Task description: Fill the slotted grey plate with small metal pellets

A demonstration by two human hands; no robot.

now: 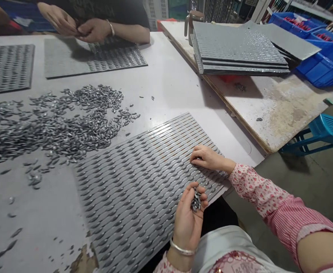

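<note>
A grey slotted tray [143,178] lies tilted on the white table in front of me, most of its rows filled with small oval metal pieces. My left hand [189,216] is cupped palm up over the tray's near edge, holding a small bunch of these metal pieces [196,201]. My right hand [204,157] rests on the tray's right end, fingers curled and pinched at a slot; whatever they hold is too small to see. A large loose pile of metal pieces [55,121] is spread on the table to the left.
Across the table another person's hands [78,26] work over a second tray [92,57], with a third tray [7,66] at far left. Stacked trays [240,49] sit on the wooden bench right, beside blue crates [322,49]. A blue stool [322,132] stands on the floor.
</note>
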